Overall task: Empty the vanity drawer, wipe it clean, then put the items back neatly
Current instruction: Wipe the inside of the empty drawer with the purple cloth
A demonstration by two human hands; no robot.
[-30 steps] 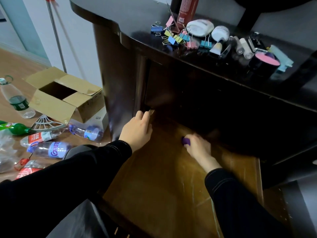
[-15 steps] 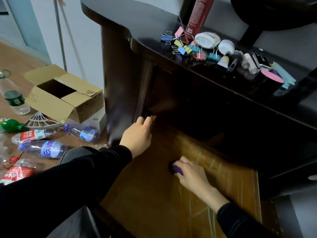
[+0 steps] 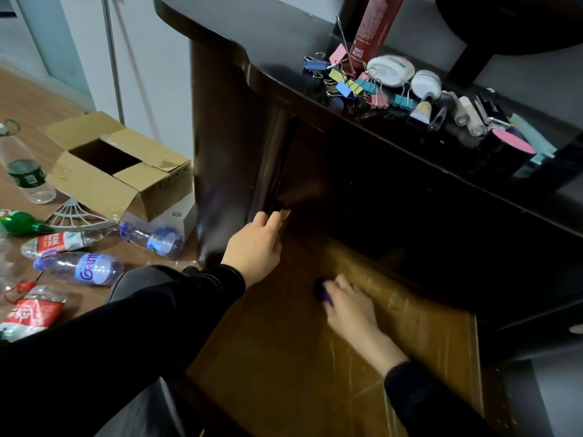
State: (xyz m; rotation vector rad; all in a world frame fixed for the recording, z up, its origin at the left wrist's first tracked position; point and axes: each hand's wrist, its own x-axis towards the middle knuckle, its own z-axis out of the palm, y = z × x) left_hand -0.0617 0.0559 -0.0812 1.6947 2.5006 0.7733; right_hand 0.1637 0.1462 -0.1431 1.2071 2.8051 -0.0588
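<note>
The vanity drawer (image 3: 284, 357) is pulled out, its brown wooden bottom bare and scratched. My right hand (image 3: 350, 307) presses a purple cloth (image 3: 325, 294) onto the drawer bottom near its middle; most of the cloth is hidden under the fingers. My left hand (image 3: 257, 247) grips the drawer's far left corner edge beside the dark vanity side panel. On the dark vanity top (image 3: 284, 52) lie coloured binder clips (image 3: 350, 83), a white compact (image 3: 391, 70), a red bottle (image 3: 375, 26), small tubes (image 3: 467, 115) and a pink-lidded black jar (image 3: 508, 143).
An open cardboard box (image 3: 116, 165) stands on the wooden floor to the left. Several plastic bottles (image 3: 82, 266) and a white fan-shaped piece (image 3: 72, 212) lie around it. A thin pole (image 3: 110, 52) leans at the wall.
My right hand with the purple cloth has slid back from the drawer's far end toward its middle. My left hand has kept its hold on the drawer corner.
</note>
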